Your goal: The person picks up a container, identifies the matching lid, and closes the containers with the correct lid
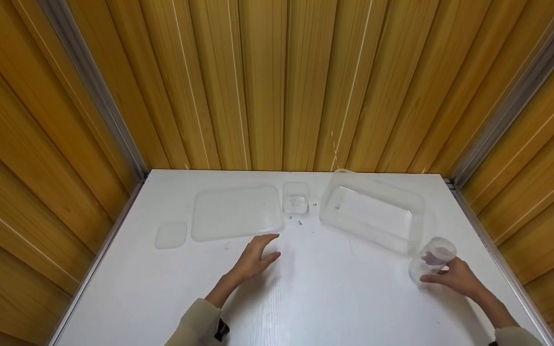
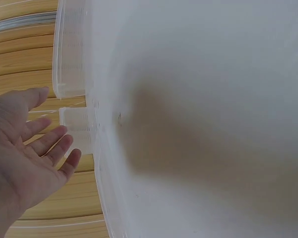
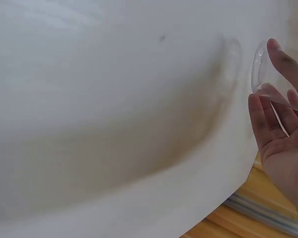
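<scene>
My right hand (image 1: 459, 278) grips a clear plastic cup (image 1: 421, 269) at the right side of the table, thumb on the near side and fingers behind. The cup stands slightly tilted, and its round base shows between thumb and fingers in the right wrist view. The left hand (image 1: 252, 262) hovers over the table's middle with thumb and fingers spread and nothing between them. Just beyond its fingertips lies a large translucent rectangular lid (image 1: 236, 211). A large clear rectangular container (image 1: 368, 235) sits left of and behind the cup.
A small clear square container (image 1: 296, 205) stands between the large lid and the large container. On the left lies a small square lid (image 1: 171, 235). Small dark specks dot the white table (image 1: 315, 298). Wood-patterned walls (image 1: 267, 86) enclose it at the back and sides.
</scene>
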Tool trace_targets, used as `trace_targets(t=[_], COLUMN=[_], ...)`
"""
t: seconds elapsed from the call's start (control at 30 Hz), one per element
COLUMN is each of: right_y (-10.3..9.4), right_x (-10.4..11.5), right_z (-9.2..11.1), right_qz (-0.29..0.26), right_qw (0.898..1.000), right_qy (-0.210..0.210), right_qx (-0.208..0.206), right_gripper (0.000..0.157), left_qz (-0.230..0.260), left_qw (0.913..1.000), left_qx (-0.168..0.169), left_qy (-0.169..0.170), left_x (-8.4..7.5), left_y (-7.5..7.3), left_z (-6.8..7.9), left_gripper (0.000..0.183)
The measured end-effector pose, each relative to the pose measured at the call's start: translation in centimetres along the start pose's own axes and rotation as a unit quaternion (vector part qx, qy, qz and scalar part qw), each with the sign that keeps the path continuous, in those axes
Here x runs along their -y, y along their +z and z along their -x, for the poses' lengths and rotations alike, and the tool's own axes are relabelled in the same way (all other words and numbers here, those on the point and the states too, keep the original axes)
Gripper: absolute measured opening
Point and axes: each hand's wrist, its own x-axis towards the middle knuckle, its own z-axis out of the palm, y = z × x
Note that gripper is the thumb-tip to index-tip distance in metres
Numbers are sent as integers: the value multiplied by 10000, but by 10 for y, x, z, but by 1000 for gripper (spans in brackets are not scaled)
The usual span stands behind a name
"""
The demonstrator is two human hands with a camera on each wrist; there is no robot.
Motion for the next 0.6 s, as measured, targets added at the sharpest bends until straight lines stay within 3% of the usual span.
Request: trace_targets(t=[0.13,0.27,0.47,0.6], right_y=[-19,-30,-26,-19], right_x=[-15,-27,-39,-47], right_z=[-3,-11,-22,-23], right_qz=[242,304,-38,-203], right_qw=[9981,9903,9655,9551], right_qy=[452,1181,2213,2447], right_qx=[-329,-668,-1376,-1657], right_gripper=[64,72,78,78], left_qz=[83,155,183,92], left_qw=[10000,9999,9998,9999], left_qx=[-29,-42,-17,-86], left_qy=[5,4,11,116], left_x=[1,2,0,-1], left_y=[2,2,4,9], left_z=[3,3,2,0], left_gripper=[46,46,47,45])
